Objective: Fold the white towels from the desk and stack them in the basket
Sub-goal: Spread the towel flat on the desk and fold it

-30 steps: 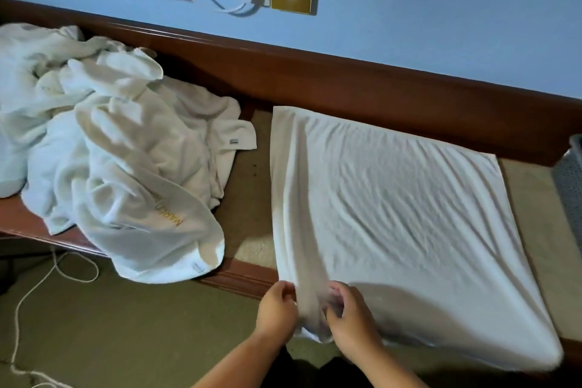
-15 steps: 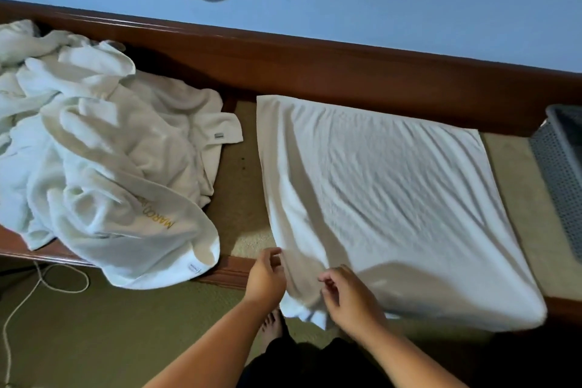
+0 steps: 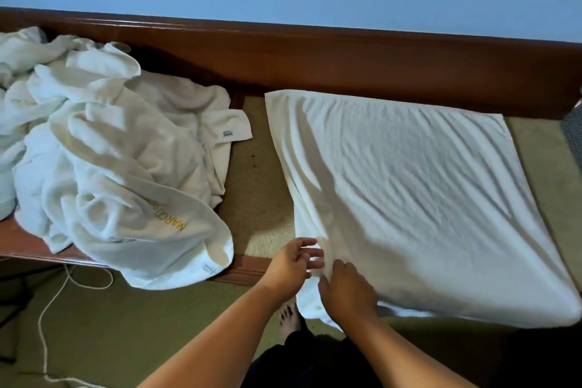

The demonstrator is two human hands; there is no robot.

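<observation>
While the towel (image 3: 409,198) lies spread on the worktop (image 3: 261,198), its near left corner is handled.
The left hand (image 3: 294,264) is held open beside it; the right hand (image 3: 345,291) is laid upon it, perhaps pinching, fingers hidden.

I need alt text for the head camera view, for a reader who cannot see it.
The left hand and right hand meet at the near left corner of a white towel spread out on a desk. A crumpled pile of white towels lies to its left, apart from it.
</observation>
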